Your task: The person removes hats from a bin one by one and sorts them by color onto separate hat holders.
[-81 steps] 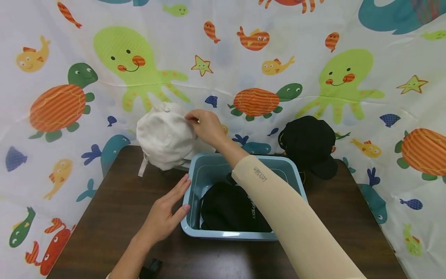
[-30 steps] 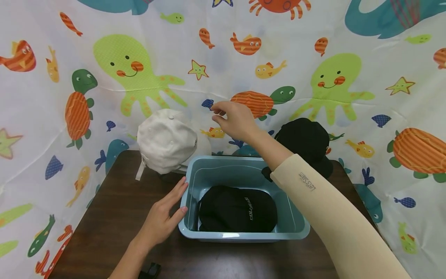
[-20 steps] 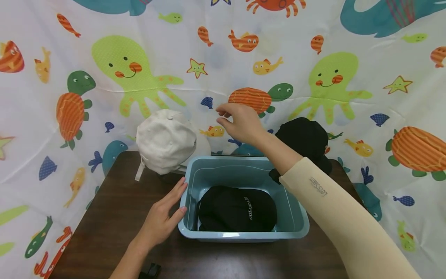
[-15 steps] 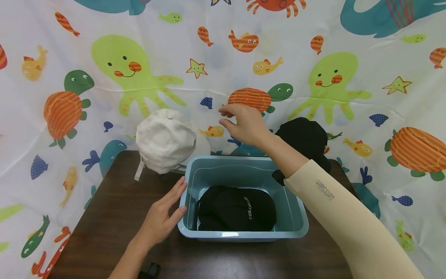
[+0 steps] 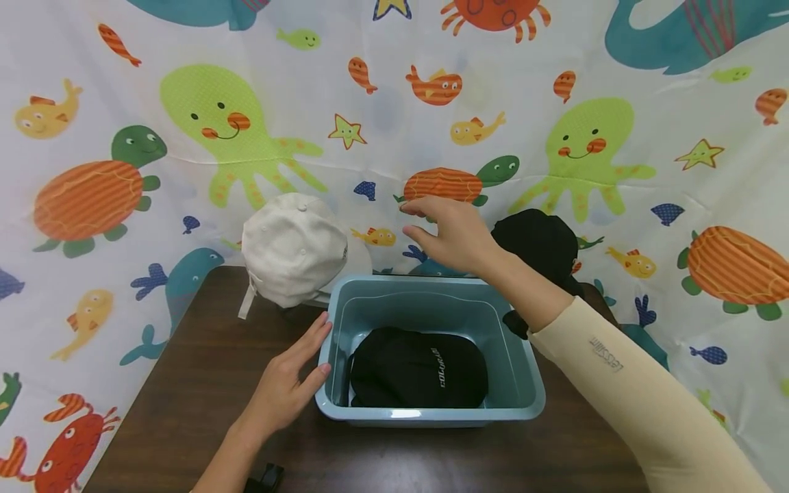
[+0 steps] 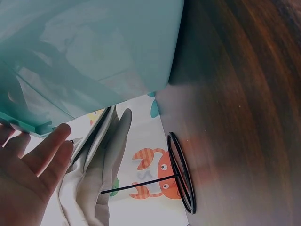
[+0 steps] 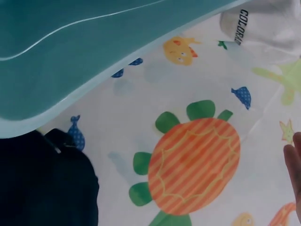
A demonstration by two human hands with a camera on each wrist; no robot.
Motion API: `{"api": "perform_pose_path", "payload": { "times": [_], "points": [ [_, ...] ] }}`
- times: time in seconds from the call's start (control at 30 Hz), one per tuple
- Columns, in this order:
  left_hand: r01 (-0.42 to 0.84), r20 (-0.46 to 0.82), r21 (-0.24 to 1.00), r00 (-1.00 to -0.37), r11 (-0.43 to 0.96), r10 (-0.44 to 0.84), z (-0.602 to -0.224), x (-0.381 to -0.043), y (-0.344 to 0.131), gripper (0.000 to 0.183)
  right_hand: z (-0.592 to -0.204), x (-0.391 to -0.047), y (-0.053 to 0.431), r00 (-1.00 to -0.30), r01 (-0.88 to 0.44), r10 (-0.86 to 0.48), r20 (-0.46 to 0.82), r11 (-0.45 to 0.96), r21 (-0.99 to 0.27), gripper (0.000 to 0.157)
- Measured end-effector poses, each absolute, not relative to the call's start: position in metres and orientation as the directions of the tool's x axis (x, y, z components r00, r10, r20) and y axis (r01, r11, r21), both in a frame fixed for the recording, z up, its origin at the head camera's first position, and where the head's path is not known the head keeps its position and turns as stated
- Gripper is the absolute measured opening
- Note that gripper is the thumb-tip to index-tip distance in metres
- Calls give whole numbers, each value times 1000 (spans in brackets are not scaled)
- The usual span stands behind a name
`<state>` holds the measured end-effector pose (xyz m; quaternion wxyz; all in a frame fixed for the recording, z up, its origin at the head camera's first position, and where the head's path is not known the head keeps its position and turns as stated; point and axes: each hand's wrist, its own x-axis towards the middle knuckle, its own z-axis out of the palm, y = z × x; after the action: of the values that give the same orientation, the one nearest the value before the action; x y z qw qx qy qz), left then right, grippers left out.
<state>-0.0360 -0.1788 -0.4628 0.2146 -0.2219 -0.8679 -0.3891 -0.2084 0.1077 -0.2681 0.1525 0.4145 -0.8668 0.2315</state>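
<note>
a: what is in front of the person?

b: a blue bin (image 5: 431, 415), in the middle of a dark wooden table (image 5: 185, 370). a black cap (image 5: 401, 370) lies inside it, with pale lettering (image 5: 440, 368) on its right part.

a: and the left hand?

b: the left hand (image 5: 286, 383) is beside the bin. its fingers are extended and spread, and the fingertips touch the left rim; nothing is grasped.

a: what about the right hand?

b: the right hand (image 5: 453, 233) is in the air beyond the far rim of the bin, between two other caps. it is relaxed and released: the fingers are slightly bent, the thumb is apart from them, and the gap between is bare. a cream sleeve (image 5: 641, 390) covers the forearm, and a small black piece (image 5: 515, 324) sits at the wrist.

a: where are those two caps?

b: a white cap (image 5: 296, 250) is at the far left, raised above the table; the left wrist view shows a black wire stand (image 6: 178, 176) with a ring base beneath it. a second black cap (image 5: 537, 246) is at the far right, partly behind the right arm.

a: anything else?

b: a white cloth (image 5: 394, 41) printed with octopuses, turtles and fish hangs behind the table. a small dark object (image 5: 268, 477) is at the bottom edge, too cut off to identify.
</note>
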Motion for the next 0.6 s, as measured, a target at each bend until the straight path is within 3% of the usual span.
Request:
{"api": "perform_pose_path", "payload": {
  "times": [0.6],
  "points": [
    [534, 521, 603, -826, 593, 214, -464, -35, -178, 65, -289, -189, 154, -571, -813, -701, 428, 555, -175, 48]
  ]
}}
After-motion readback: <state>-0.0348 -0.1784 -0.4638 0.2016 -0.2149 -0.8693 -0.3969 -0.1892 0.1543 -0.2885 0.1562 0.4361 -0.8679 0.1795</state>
